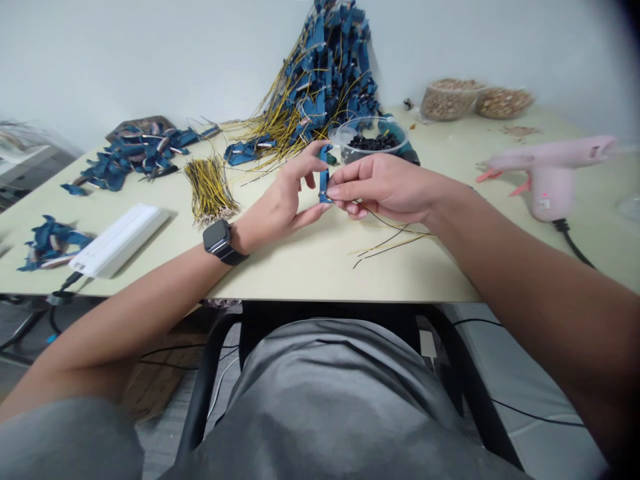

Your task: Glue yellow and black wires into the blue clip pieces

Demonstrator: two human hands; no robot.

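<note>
My left hand (293, 190), with a dark watch on its wrist, grips a small blue plastic piece (323, 177) upright between the index finger and thumb. The fingers of my right hand (373, 183) are pinched against the lower end of that piece. A thin dark wire (376, 215) trails from these fingers to the right; the exact pinch point is hidden. Under my right hand, loose black and yellow wires (385, 247) lie on the table.
A tall heap of blue pieces with yellow wires (325, 73) leans on the wall. A tub of black parts (373, 141) stands before it. To the right is a pink glue gun (547, 170); to the left, a wire bundle (210, 187), white power strip (120, 240) and blue pieces (130, 157).
</note>
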